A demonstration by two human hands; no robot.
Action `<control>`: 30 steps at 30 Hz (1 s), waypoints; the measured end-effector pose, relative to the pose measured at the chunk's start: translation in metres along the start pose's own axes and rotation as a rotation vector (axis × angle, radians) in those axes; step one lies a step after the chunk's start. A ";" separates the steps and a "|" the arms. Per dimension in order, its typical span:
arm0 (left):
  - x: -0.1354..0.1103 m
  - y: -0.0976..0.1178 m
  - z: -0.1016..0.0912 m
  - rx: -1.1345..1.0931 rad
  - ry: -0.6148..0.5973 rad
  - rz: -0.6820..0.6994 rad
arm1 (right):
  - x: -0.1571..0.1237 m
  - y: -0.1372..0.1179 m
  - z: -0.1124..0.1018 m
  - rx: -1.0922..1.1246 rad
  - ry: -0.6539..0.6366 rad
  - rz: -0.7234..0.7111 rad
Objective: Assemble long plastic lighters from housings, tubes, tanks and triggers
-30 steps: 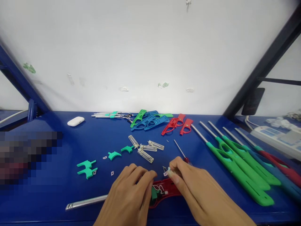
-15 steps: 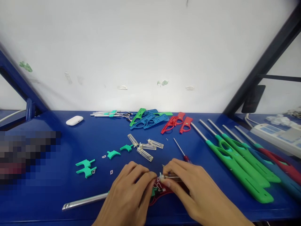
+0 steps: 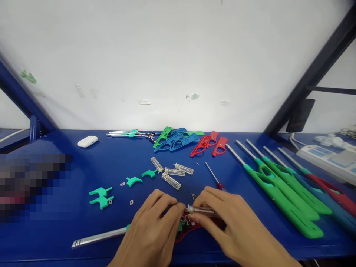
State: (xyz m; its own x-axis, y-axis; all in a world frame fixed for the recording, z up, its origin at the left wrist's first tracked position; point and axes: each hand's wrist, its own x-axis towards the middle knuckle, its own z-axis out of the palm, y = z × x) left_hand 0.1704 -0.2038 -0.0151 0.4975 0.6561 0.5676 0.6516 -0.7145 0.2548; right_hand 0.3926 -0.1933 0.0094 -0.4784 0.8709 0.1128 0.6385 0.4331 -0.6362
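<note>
My right hand pinches a clear lighter fuel tank between thumb and fingers, its pale valve end pointing left. My left hand is closed, with thumb and fingertips together right at that valve end; whatever they grip is too small to make out. Under both hands lies an open red lighter housing, mostly covered, with thin white wires and a green piece inside. From it a silver metal tube sticks out to the left, past my left hand.
Several clear fuel tanks lie ahead, with green triggers and small metal plates to the left. A screwdriver is beyond my right hand. Housing halves lie at the back, long lighters at right, a white case at back left.
The fuel tank's valve end has tilted slightly and risen a little beside my left fingertips. Both hands otherwise keep nearly the same place.
</note>
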 end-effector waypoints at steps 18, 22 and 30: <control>-0.002 -0.004 0.001 0.029 0.005 -0.015 | 0.002 0.003 -0.002 -0.030 0.040 -0.063; -0.002 -0.003 0.002 0.027 0.014 0.000 | 0.001 0.002 -0.002 -0.022 0.030 -0.062; -0.004 -0.002 0.001 0.065 -0.011 0.012 | 0.000 0.001 0.000 -0.046 0.021 -0.098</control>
State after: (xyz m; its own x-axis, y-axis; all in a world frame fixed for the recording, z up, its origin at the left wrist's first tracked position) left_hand 0.1677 -0.2049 -0.0184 0.5115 0.6502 0.5617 0.6809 -0.7055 0.1966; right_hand 0.3934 -0.1925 0.0085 -0.5272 0.8285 0.1891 0.6165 0.5260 -0.5859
